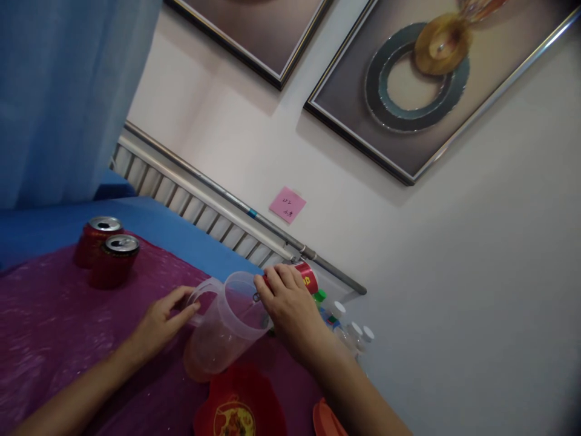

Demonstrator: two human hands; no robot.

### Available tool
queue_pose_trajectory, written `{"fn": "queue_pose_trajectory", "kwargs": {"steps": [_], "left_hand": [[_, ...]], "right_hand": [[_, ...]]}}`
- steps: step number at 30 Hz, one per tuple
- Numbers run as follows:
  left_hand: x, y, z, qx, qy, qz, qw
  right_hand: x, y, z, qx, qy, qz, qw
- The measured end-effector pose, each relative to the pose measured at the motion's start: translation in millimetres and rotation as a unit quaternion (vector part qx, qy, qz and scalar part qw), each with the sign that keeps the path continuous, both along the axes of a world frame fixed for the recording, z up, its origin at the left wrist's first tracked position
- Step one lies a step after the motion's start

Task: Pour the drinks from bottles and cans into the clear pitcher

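Observation:
A translucent plastic pitcher (218, 339) stands on the purple plastic sheet, with some reddish liquid low inside it. My left hand (166, 318) has its thumb and fingers around the pitcher's handle, on the left side. Above the right part of the rim, my right hand (288, 303) grips a red can (308, 278), which is tipped over with its opened end toward the pitcher's mouth. A thin stream seems to run from the can into the pitcher.
Two opened red cans (113, 266) stand at the left on the purple sheet (54, 339). Several capped bottles (338, 312) are behind my right hand. A red item with a gold print (267, 402) and an orange object (324, 421) lie near the front. A radiator (204, 215) lines the wall.

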State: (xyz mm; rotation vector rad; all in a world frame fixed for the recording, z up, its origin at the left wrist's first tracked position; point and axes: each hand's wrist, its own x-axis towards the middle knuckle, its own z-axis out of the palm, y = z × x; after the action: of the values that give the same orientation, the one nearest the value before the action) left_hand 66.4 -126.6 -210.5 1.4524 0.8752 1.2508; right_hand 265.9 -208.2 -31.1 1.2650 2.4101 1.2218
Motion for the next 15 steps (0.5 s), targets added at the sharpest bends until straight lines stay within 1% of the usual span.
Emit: {"fn": "queue_pose_trajectory", "kwargs": {"steps": [6, 15], "left_hand": [[-1.0, 0.0, -0.9, 0.005, -0.003, -0.005, 1.0], [-1.2, -1.7, 2.3, -0.003, -0.013, -0.012, 1.0]], "right_hand": [[-2.7, -1.7, 1.5, -0.022, 0.017, -0.005, 1.0], [-1.0, 0.0, -0.3, -0.006, -0.021, 0.002, 1.0]]}}
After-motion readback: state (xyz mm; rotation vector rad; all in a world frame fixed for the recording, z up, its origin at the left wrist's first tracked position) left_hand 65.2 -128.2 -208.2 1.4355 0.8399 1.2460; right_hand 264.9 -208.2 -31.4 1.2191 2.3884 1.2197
